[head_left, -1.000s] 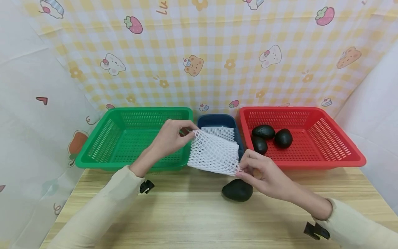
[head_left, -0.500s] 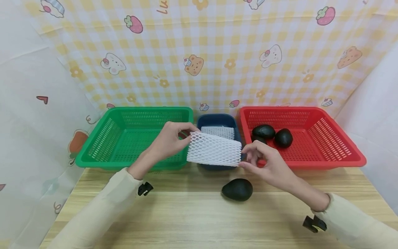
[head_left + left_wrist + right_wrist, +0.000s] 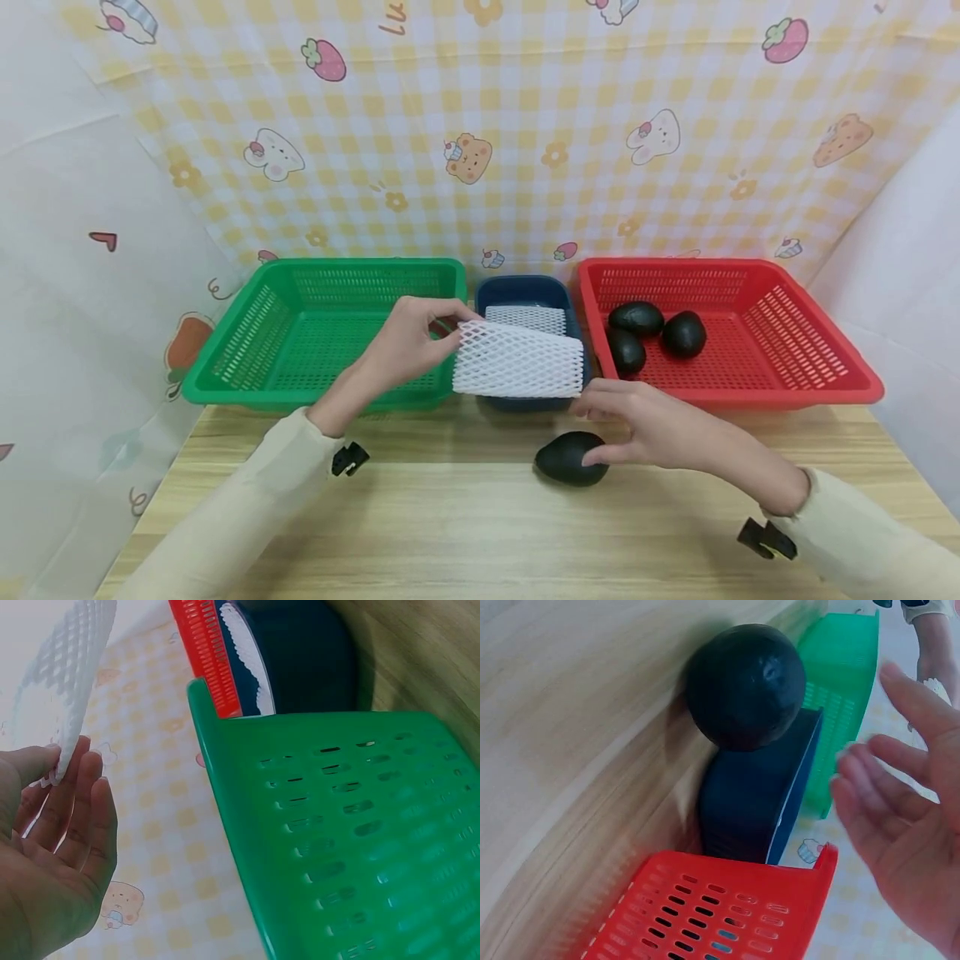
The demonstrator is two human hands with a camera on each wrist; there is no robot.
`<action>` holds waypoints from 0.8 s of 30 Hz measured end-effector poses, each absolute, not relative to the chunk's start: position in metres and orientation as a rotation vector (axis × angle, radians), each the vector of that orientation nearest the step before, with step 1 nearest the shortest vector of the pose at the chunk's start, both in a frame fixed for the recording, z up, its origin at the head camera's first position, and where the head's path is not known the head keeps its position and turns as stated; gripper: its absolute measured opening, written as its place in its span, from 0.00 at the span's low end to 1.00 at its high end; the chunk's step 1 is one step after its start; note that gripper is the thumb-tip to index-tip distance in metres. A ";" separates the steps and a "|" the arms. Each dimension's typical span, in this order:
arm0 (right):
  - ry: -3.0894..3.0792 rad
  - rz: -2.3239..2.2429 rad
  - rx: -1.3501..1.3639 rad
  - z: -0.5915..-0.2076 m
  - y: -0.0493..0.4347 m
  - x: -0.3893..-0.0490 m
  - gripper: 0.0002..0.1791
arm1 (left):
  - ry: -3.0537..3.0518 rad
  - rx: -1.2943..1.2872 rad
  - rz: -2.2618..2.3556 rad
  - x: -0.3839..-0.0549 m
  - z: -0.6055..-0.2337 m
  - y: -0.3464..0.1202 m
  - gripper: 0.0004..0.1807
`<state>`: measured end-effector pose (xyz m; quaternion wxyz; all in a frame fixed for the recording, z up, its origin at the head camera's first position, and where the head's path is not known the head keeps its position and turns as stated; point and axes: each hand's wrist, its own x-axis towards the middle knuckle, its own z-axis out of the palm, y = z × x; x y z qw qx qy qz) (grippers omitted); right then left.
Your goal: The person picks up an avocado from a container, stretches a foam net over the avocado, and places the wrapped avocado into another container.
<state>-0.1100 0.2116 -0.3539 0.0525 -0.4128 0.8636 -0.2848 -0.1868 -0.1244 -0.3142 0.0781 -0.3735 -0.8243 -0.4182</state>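
A white foam net sleeve (image 3: 519, 362) is pinched at its left end between the thumb and fingers of my left hand (image 3: 420, 342). It hangs flat in front of the dark blue bin (image 3: 525, 289). My right hand (image 3: 660, 425) holds nothing; its fingers are spread and loosely bent over a dark avocado (image 3: 566, 460) lying on the table. In the right wrist view a gap shows between this hand and the avocado (image 3: 744, 686). Another foam net (image 3: 528, 317) lies in the blue bin, partly hidden by the held one.
To the left stands a green basket (image 3: 322, 402), and to the right a red basket (image 3: 750, 395) with 3 avocados (image 3: 636, 318) in its left part. The blue bin sits between them. Behind hangs a yellow checked cloth (image 3: 555, 100). All stand on a wooden table (image 3: 420, 533).
My right hand has let go of the foam net's right end and moved down over the avocado. The net has turned flatter and stays in my left hand, which has barely moved.
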 end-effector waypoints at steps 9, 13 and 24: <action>2.574 -0.630 -1.204 -0.356 0.204 -0.109 0.35 | -2.466 -1.128 -1.256 -0.186 -0.317 -0.126 0.15; 2.571 -0.546 -1.177 -0.359 0.200 -0.111 0.37 | -2.469 -1.144 -1.257 -0.185 -0.319 -0.126 0.15; 2.510 -0.475 -1.116 -0.364 0.198 -0.118 0.44 | -2.474 -1.143 -1.270 -0.187 -0.324 -0.129 0.16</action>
